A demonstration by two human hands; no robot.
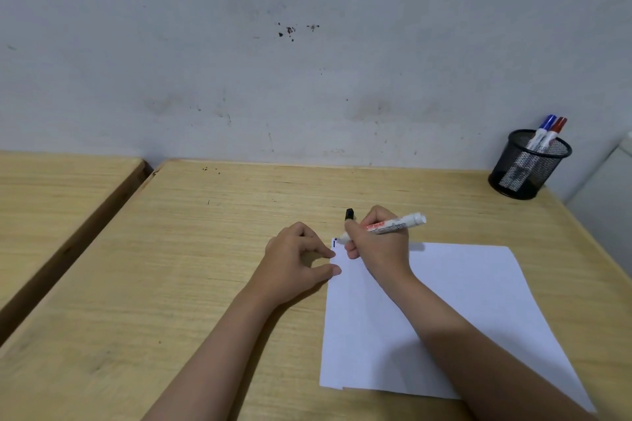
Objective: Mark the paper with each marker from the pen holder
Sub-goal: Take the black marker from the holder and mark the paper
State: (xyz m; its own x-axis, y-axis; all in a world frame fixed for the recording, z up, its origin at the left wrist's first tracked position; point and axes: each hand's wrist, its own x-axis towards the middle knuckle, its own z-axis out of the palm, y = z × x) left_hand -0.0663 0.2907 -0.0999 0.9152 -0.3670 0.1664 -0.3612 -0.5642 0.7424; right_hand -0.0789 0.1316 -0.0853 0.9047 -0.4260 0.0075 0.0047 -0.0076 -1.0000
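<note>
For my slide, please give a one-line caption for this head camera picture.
Right hand marks the paper corner with a marker; left hand steadies its edge; two markers wait in the pen holder.

Your right hand (378, 243) is curled in a writing grip around a marker (393, 225), knuckles up, wrist angled in from the lower right. Your left hand (297, 260) lies flat-ish, thumb and fingertips pressed down, forearm stretched in from the bottom.
</note>
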